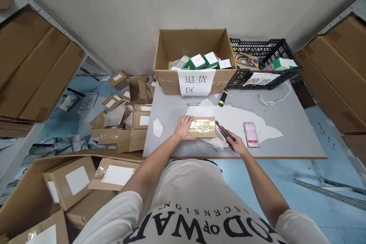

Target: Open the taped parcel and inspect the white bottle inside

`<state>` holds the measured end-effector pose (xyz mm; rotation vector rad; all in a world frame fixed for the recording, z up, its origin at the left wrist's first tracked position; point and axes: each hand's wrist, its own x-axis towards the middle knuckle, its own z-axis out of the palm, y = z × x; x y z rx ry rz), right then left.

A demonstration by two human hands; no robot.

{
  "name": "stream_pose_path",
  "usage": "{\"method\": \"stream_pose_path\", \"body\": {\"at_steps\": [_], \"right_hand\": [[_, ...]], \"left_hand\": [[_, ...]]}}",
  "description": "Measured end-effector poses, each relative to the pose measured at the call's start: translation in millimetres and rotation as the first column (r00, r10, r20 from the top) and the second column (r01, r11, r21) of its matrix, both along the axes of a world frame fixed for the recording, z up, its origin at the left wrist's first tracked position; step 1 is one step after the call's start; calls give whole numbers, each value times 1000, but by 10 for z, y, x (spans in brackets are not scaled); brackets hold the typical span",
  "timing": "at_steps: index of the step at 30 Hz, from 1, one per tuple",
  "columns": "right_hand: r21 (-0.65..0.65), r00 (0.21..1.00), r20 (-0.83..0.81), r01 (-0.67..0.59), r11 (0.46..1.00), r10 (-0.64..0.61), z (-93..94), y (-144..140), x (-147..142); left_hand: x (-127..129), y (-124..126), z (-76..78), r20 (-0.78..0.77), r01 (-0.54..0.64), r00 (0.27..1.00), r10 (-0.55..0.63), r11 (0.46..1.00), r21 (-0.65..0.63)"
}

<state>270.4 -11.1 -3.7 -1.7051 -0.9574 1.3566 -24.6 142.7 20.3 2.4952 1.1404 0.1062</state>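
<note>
A small cardboard box (203, 131) with shiny clear tape along its top lies on the grey table near the front edge. My left hand (184, 127) is wrapped over its left end, fingers on top. In my right hand (236, 143) is a box cutter (225, 133), black with red, pointing up and left. Its tip is at the right end of the box; whether it touches the cardboard I cannot tell. Torn white paper or plastic wrap (234, 116) spreads under and around the box. A phone (251, 134) with a pinkish screen lies right of my right hand.
Behind stand a large carton (168, 82) of green-and-white boxes and a black crate (240, 80). A yellow-black handled tool (223, 98) and a white cable (274, 103) lie on the table (303, 141). Opened cartons (137, 140) heap on the left; a big box (31, 183) holds parcels.
</note>
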Motion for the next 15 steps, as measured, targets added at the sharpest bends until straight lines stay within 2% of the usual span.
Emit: {"method": "stream_pose_path", "body": {"at_steps": [6,15], "right_hand": [[-47,999,-23,-29,998,28,62,87,7],[-60,997,-10,-79,995,79,143,-158,40]], "left_hand": [[-5,-3,-18,27,-14,1000,14,1000,6],[-6,-11,-42,57,-23,998,23,1000,-1]]}}
